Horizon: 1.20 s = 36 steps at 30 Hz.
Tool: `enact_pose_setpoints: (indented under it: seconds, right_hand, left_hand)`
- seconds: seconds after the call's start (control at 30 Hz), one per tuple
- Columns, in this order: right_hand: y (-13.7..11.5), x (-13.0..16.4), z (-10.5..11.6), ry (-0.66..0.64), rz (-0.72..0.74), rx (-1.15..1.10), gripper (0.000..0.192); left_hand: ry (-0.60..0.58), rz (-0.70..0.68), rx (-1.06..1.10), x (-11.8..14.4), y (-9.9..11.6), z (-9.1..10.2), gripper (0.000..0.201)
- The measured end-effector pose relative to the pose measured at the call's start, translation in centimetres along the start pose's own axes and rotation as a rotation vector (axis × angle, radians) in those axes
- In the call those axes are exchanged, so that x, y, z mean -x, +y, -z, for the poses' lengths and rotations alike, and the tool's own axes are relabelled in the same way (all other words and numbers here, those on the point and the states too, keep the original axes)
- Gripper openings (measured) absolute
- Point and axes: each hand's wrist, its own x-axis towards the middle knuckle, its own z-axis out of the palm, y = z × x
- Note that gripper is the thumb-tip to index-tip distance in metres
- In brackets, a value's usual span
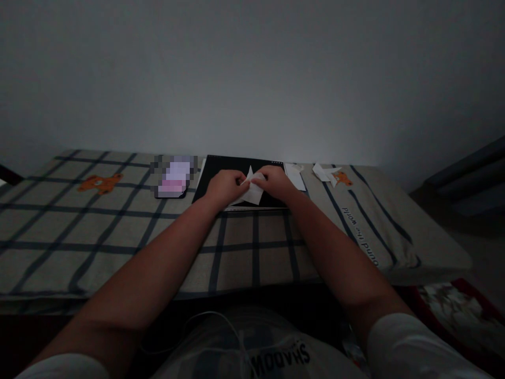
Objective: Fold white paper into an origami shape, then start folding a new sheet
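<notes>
Between my two hands is a piece of folded white paper (253,196) with a pointed tip standing up. My left hand (225,187) pinches its left side, thumb and fingers pressed together. From the other side my right hand (276,181) grips the paper near its middle, the thumbs almost meeting. Both hands are over a black flat pad or folder (221,164) lying on the cloth. Part of the paper's lower left is covered by my left hand.
A checked cloth (252,247) covers the table against a grey wall (252,79). A phone (173,179) with a blurred screen lies left of the pad. White sheets (296,178) stick out at the pad's right, and another folded white paper (326,173) rests farther right.
</notes>
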Motion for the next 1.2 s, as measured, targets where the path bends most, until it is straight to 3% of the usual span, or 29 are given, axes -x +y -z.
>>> enact_pose_setpoints:
  seconds: [0.2,0.47,0.7,0.83,1.0,1.2]
  right_hand:
    - [-0.1,0.0,0.0,-0.015,-0.010,0.036,0.011]
    - [0.1,-0.1,0.2,-0.017,-0.064,0.008,0.012]
    - [0.1,-0.1,0.2,0.011,-0.009,0.045,0.011]
    - [0.2,0.0,0.0,0.135,-0.005,-0.036,0.010]
    - [0.2,0.0,-0.2,0.309,-0.128,-0.198,0.021]
    - [0.1,0.2,-0.4,0.181,-0.187,-0.231,0.021]
  left_hand:
    - [-0.035,-0.058,-0.050,-0.1,-0.1,0.0,0.024]
    - [-0.028,0.005,-0.046,0.0,0.2,0.2,0.028]
    - [-0.128,-0.113,0.058,-0.5,-0.4,-0.1,0.031]
    - [-0.009,-0.051,0.055,-0.7,-0.4,0.0,0.031]
    - [0.133,0.065,0.110,-0.9,-1.0,-0.2,0.026]
    - [0.267,0.165,0.227,-1.1,-1.6,-0.3,0.031]
